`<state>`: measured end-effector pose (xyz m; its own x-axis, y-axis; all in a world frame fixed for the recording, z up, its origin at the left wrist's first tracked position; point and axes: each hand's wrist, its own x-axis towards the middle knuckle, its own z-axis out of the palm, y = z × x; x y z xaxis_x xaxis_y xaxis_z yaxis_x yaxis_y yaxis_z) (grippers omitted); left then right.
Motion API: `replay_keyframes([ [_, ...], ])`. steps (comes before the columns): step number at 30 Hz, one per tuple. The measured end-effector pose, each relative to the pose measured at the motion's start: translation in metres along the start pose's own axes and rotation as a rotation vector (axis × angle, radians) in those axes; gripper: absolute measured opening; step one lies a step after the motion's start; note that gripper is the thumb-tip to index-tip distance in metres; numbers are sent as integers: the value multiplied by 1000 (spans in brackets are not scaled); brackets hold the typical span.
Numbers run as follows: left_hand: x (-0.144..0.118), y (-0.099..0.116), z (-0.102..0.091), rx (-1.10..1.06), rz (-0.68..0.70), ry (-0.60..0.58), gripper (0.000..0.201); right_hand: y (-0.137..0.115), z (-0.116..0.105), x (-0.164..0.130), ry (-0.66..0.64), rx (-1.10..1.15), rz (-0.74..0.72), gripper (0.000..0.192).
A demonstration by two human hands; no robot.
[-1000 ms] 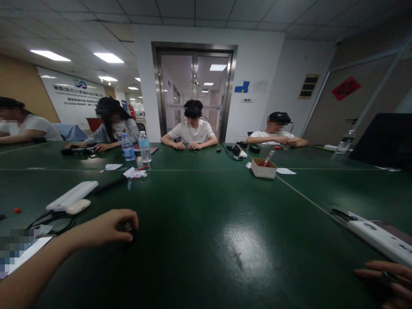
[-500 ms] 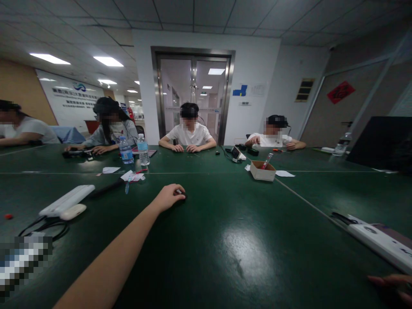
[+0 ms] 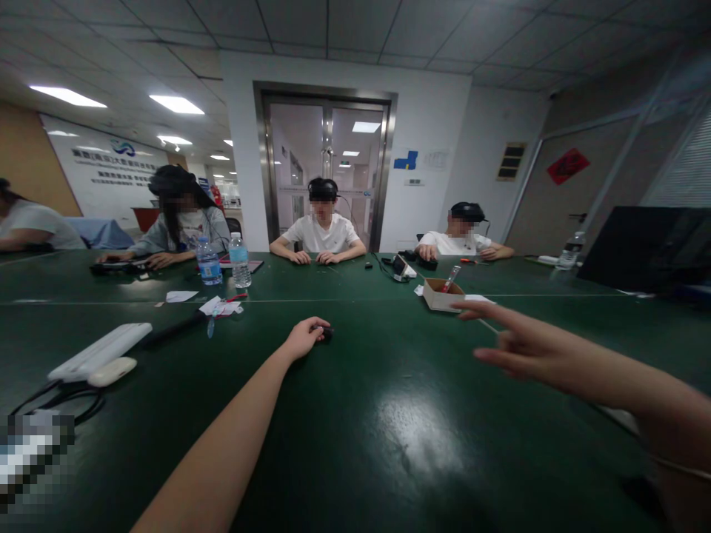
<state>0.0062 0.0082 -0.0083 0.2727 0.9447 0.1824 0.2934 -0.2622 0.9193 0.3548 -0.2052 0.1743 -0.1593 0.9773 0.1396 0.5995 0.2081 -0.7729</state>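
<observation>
My left hand (image 3: 304, 338) rests on the green table (image 3: 355, 400), its fingers closed round a small dark object (image 3: 326, 332) whose kind I cannot make out. From the right, my right hand (image 3: 508, 340) reaches over the table with fingers stretched out and apart, holding nothing. Its fingertips are in front of the right edge of an open cardboard box (image 3: 441, 299); I cannot tell whether they touch it. A clear and red tool-like item (image 3: 451, 278) stands tilted in the box.
Two water bottles (image 3: 240, 260) stand at the back left near paper scraps (image 3: 219, 306). A white power strip (image 3: 103, 350) and a pale rounded device (image 3: 112, 371) lie at the left. Several people sit across the table. A black panel (image 3: 638, 248) stands at the right.
My right hand has come in from the lower right corner toward the box, fingers stretched. My left hand stays on the small dark object. The view has shifted slightly right.
</observation>
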Motion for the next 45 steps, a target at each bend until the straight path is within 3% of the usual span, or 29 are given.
replay_keyframes([
  [3, -5, 5, -1, -106, -19, 1, 21, -10, 66, 68, -333, -44, -47, 55],
  [6, -10, 11, -1, -191, 8, 48, 17, 14, 129, 132, -478, 62, 28, 53],
  [10, -11, 12, -1, -261, 35, 86, 12, 42, 196, 189, -447, 357, 204, 48],
  [14, -11, 10, -1, -276, 30, 102, 18, 46, 233, 203, -386, 681, 157, 24],
  [18, -14, 12, 1, -291, 34, 82, 24, 50, 239, 196, -289, 814, 105, 10],
  [26, -22, 16, 0, -189, 35, 68, 23, 55, 233, 187, -276, 931, 9, 29],
  [34, -18, 11, -2, -204, 20, 157, 19, 57, 231, 188, -245, 1057, 65, 19],
  [45, -20, 8, -7, -206, 38, 87, 31, 63, 235, 193, -258, 1070, 54, 26],
])
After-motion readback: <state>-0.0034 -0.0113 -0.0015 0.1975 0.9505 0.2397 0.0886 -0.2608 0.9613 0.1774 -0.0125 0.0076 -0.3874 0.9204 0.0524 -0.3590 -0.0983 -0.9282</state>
